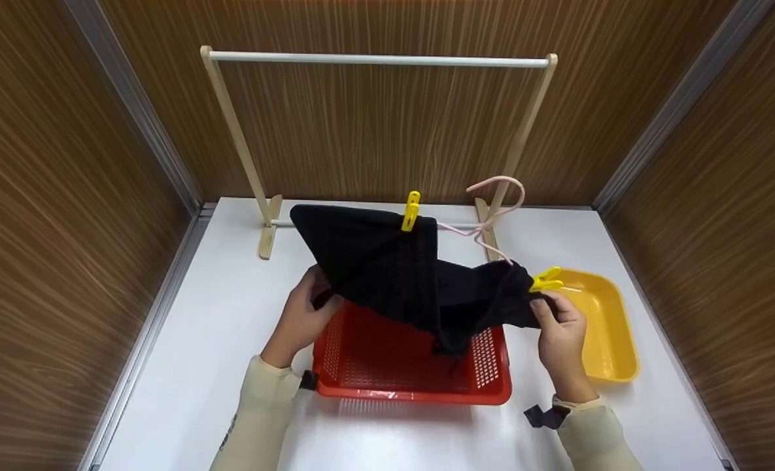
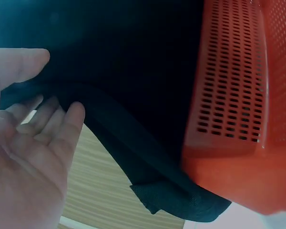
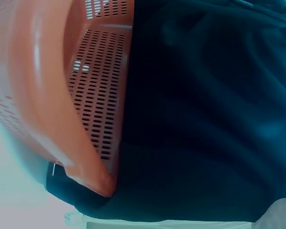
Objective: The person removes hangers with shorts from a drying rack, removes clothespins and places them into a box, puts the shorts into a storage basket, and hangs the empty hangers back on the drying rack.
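A black garment (image 1: 374, 261) hangs above the red basket (image 1: 413, 396), folded and bunched so that its kind is unclear. Yellow clothespins clip it: one clothespin (image 1: 411, 212) stands on its top edge, another clothespin (image 1: 547, 280) is at its right end. The hook of a pink hanger (image 1: 518, 190) rises behind the cloth; the hanger's lower part is mostly hidden. My left hand (image 1: 305, 317) holds the garment's left lower edge, thumb on one side and fingers on the other. Beside the right clothespin, my right hand (image 1: 562, 333) pinches the garment's right end.
A yellow tray (image 1: 613, 327) lies at the right, partly behind my right hand. At the back of the white table (image 1: 184, 314) stands a wooden rack with a white rail (image 1: 380, 59). Wood-patterned panels (image 1: 387, 131) enclose the table at the back and sides.
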`<state>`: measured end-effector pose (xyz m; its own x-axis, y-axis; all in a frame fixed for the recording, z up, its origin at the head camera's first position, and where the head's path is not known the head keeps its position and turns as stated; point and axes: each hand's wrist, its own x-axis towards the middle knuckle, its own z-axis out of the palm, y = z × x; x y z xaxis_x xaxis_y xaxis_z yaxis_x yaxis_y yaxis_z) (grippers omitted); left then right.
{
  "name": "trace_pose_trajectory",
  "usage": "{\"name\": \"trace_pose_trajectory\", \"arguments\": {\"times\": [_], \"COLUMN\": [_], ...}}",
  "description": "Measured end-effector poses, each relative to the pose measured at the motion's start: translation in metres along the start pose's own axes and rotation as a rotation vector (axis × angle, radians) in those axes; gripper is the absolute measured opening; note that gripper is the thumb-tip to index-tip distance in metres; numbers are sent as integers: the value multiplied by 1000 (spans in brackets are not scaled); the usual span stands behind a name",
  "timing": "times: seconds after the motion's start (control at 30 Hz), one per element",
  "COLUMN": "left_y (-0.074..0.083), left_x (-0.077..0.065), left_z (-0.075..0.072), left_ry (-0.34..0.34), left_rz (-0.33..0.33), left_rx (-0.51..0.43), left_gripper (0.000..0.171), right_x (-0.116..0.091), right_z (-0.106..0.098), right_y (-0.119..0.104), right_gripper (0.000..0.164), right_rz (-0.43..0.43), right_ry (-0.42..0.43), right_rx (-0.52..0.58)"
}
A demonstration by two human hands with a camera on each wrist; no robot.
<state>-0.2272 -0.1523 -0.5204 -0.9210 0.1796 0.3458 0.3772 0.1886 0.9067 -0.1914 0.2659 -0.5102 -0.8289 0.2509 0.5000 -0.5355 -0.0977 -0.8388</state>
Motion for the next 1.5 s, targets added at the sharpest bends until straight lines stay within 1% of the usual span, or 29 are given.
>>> {"name": "trace_pose_trajectory", "arguments": {"times": [0.13, 0.23, 0.3, 0.43, 0.53, 0.63, 0.73, 0.87, 0.97, 1.03, 1.1, 1.13, 1.2, 1.23, 1.27, 1.3, 1.33, 1.37, 1.43, 1.47, 1.5], "left_y": [8, 12, 15, 22, 25, 28, 28, 22, 17, 13, 10, 9, 7, 6, 6, 5, 4, 2, -2, -4, -7], "left_x": [-1, -3, -5, -8, -10, -11, -12, -15, -20, -24, -28, -30, -34, -35, -37, -38, -38, -37, -34, -32, -30], "left_z": [1, 3, 5, 10, 14, 16, 18, 19, 19, 18, 15, 13, 7, 4, 1, -2, -4, -4, -3, -1, 2], "left_ry": [-42, -74, -86, -108, -155, -209, -264, -365, -439, -477, -498, -499, -468, -429, -373, -296, -204, -108, 62, 125, 165], "left_rz": [82, 122, 128, 119, 125, 122, 97, 14, -59, -106, -145, -156, -169, -168, -169, -162, -147, -140, -96, -75, -53], "left_rx": [-54, -61, -60, -83, -111, -139, -161, -154, -112, -63, -7, 24, 126, 185, 234, 284, 336, 369, 401, 408, 418], "left_gripper": [56, 55, 56, 67, 77, 82, 83, 83, 82, 79, 71, 64, 46, 36, 26, 16, 10, 7, 6, 11, 20], "right_x": [0, 0, -1, -1, 0, 3, 6, 9, 9, 8, 8, 7, 7, 6, 6, 6, 6, 6, 5, 5, 5], "right_z": [0, 1, 0, 0, -1, -3, -5, -12, -18, -22, -24, -25, -27, -27, -27, -27, -27, -27, -25, -23, -21], "right_y": [1, 3, 4, 7, 9, 14, 21, 34, 44, 50, 57, 60, 66, 68, 71, 73, 75, 77, 77, 74, 71], "right_gripper": [10, 10, 9, 7, 7, 7, 8, 8, 7, 7, 8, 8, 8, 9, 8, 8, 8, 8, 8, 8, 8], "right_rz": [3, 0, -3, 5, 13, 10, 20, 61, 85, 95, 99, 103, 112, 116, 120, 125, 130, 132, 143, 148, 159], "right_ry": [15, 16, 14, 21, 32, 41, 41, 11, -43, -90, -136, -159, -199, -214, -225, -234, -242, -247, -260, -271, -282], "right_rx": [5, -4, -18, -69, -104, -142, -172, -200, -235, -247, -256, -256, -261, -269, -282, -294, -310, -331, -370, -384, -391]}}
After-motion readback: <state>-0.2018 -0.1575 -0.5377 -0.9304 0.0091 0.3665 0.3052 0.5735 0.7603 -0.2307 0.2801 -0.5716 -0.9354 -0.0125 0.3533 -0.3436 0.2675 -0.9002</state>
